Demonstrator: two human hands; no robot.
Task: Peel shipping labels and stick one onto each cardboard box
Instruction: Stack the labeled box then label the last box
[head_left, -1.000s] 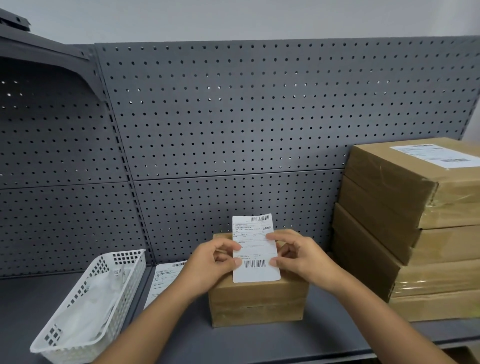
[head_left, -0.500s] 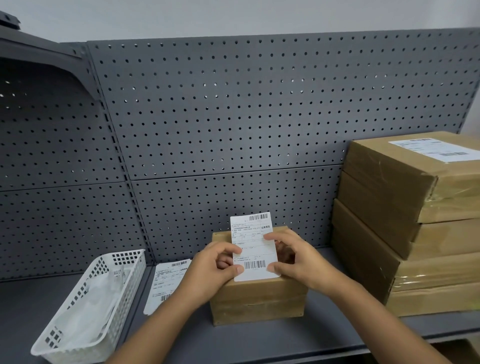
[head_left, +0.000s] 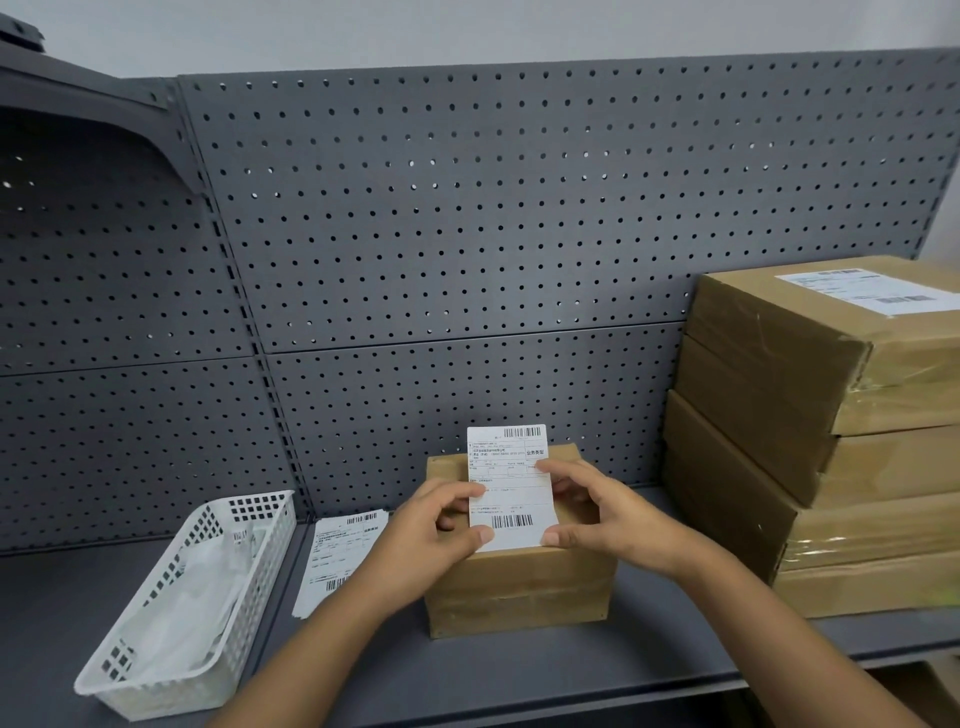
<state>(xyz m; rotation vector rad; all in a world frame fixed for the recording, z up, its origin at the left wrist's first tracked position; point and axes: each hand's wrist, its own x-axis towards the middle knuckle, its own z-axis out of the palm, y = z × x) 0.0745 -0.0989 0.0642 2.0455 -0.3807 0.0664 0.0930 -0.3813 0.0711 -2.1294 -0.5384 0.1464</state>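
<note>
A white shipping label (head_left: 509, 483) with barcodes stands almost upright above a small brown cardboard box (head_left: 519, 587) on the grey shelf. My left hand (head_left: 431, 535) pinches the label's lower left edge, thumb on the front. My right hand (head_left: 597, 514) pinches its right edge, thumb at the bottom corner and a fingertip higher up. The label's lower edge is close to the box's top near the front edge; whether it touches is unclear. A stack of loose labels (head_left: 337, 556) lies flat to the left of the box.
A white plastic basket (head_left: 171, 649) holding crumpled backing paper sits at the left. Several larger taped boxes (head_left: 810, 441) are stacked at the right, the top one bearing a label (head_left: 872, 291). Grey pegboard (head_left: 467, 234) backs the shelf (head_left: 519, 670).
The label and both hands have sunk slightly toward the box top, keeping the same grip. The box has not moved.
</note>
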